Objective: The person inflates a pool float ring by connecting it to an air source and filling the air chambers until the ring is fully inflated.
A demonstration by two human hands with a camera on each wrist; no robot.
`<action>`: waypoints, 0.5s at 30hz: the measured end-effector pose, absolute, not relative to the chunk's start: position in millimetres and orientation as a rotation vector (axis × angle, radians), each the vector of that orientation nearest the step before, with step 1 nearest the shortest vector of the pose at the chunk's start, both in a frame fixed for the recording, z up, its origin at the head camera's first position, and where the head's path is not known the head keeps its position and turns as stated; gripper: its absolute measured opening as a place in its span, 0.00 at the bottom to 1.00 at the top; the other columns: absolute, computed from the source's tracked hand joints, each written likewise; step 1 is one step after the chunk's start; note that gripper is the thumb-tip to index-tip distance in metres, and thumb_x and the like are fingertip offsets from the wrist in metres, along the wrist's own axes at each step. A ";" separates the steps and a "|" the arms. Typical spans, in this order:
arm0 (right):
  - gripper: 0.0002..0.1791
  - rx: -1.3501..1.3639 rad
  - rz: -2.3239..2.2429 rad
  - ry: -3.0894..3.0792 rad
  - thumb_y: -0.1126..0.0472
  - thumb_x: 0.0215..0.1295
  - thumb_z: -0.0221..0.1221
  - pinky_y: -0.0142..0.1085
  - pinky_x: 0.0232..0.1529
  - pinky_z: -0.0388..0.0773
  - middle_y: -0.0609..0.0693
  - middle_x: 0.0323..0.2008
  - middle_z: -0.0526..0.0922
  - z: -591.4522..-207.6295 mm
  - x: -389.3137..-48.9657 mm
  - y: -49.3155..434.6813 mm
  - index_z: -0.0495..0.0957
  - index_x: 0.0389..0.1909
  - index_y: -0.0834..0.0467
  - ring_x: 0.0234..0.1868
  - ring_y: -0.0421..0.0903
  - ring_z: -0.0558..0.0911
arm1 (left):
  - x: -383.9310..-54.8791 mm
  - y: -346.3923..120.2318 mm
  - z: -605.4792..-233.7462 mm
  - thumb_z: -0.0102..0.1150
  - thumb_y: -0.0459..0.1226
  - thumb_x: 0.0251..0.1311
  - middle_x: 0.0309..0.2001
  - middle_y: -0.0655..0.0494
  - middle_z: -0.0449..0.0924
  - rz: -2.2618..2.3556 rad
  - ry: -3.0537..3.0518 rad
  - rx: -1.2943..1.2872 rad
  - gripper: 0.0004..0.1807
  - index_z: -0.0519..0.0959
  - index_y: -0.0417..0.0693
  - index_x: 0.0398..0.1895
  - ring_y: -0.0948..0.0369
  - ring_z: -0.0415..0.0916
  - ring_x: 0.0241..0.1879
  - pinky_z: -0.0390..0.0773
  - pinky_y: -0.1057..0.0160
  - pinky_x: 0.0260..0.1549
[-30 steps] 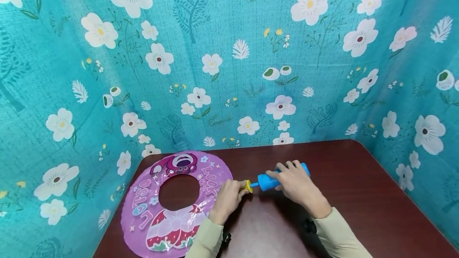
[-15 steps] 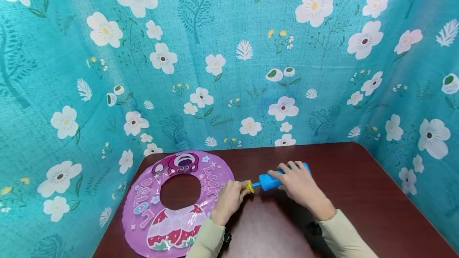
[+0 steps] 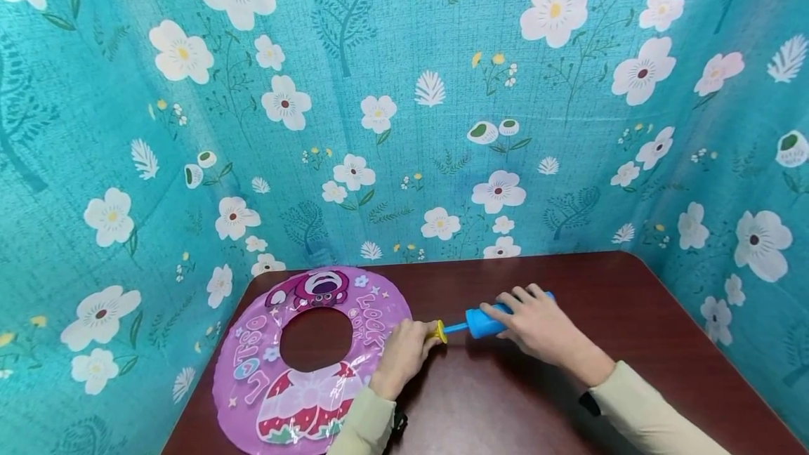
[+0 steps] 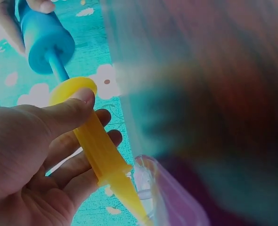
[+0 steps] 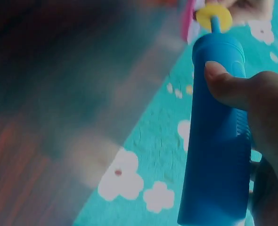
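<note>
Purple swim ring [image 3: 310, 399] lies on table [image 3: 480, 406], L side; L hand [image 3: 404, 353] pinches yellow nozzle [image 4: 99, 146] by its edge, contact unclear. R hand [image 3: 527, 321] grips blue pump [image 5: 216, 136], drawn back w/ more rod [image 3: 456, 328] showing vs. 0.5 s ago: prob. mid-stroke.

From the near side, well back, the head view looks forward and down over the table [image 3: 493, 399] to the far curtain [image 3: 404, 55]. Close beside left hand [image 4: 40, 150] and right hand [image 5: 268, 106], each wrist view faces that curtain; both share the yellow flange [image 4: 65, 89] of the pump [image 5: 216, 136].
</note>
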State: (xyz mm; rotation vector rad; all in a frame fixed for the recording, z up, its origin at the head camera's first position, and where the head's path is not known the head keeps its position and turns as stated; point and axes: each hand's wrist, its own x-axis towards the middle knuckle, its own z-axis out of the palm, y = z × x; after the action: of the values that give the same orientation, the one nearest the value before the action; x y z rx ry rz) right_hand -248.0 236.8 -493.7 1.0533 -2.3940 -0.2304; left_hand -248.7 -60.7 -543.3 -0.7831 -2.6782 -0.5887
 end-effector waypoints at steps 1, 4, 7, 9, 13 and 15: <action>0.35 1.060 -0.240 -2.398 0.42 0.61 0.76 0.52 0.46 0.81 0.53 0.50 0.86 -496.6 -248.6 230.5 0.81 0.68 0.48 0.47 0.54 0.83 | -248.1 -61.1 -542.8 0.70 0.40 0.69 0.26 0.61 0.83 -0.590 -2.677 -0.780 0.06 0.84 0.54 0.33 0.66 0.74 0.25 0.78 0.68 0.28; 0.34 1.061 -0.256 -2.408 0.42 0.63 0.74 0.52 0.46 0.81 0.53 0.50 0.86 -503.5 -250.3 211.3 0.81 0.68 0.47 0.47 0.54 0.83 | -247.4 -61.5 -542.5 0.71 0.40 0.68 0.25 0.61 0.82 -0.605 -2.676 -0.762 0.06 0.84 0.54 0.33 0.66 0.73 0.24 0.77 0.68 0.27; 0.33 1.061 -0.264 -2.383 0.41 0.64 0.73 0.51 0.46 0.81 0.52 0.50 0.86 -507.9 -252.3 196.0 0.81 0.68 0.46 0.48 0.54 0.83 | -248.1 -61.8 -542.5 0.72 0.39 0.67 0.25 0.61 0.82 -0.651 -2.679 -0.749 0.04 0.86 0.53 0.34 0.66 0.72 0.24 0.76 0.68 0.28; 0.32 1.057 -0.259 -2.361 0.41 0.64 0.73 0.51 0.46 0.81 0.52 0.50 0.85 -509.1 -253.5 190.6 0.81 0.68 0.45 0.48 0.54 0.82 | -249.5 -62.1 -543.2 0.72 0.39 0.67 0.26 0.60 0.83 -0.674 -2.684 -0.742 0.03 0.87 0.52 0.36 0.66 0.73 0.25 0.76 0.68 0.28; 0.33 1.040 -0.218 -2.363 0.42 0.61 0.76 0.52 0.47 0.81 0.52 0.50 0.85 -508.0 -254.3 193.1 0.81 0.67 0.45 0.48 0.54 0.82 | -250.0 -62.8 -542.5 0.71 0.40 0.68 0.26 0.60 0.83 -0.700 -2.681 -0.744 0.03 0.88 0.51 0.37 0.67 0.73 0.25 0.77 0.69 0.29; 0.34 1.025 -0.200 -2.371 0.43 0.60 0.77 0.52 0.48 0.82 0.52 0.50 0.85 -504.5 -254.2 200.7 0.82 0.67 0.44 0.49 0.54 0.83 | -249.4 -63.0 -541.7 0.71 0.39 0.68 0.26 0.61 0.83 -0.699 -2.672 -0.746 0.03 0.87 0.52 0.35 0.67 0.73 0.25 0.77 0.68 0.29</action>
State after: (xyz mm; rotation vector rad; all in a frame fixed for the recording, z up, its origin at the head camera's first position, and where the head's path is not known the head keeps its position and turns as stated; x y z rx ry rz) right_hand -254.2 200.7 -504.5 1.0246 -2.3715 -0.1999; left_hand -249.4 -63.0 -541.7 -0.7459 -2.6717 -0.6993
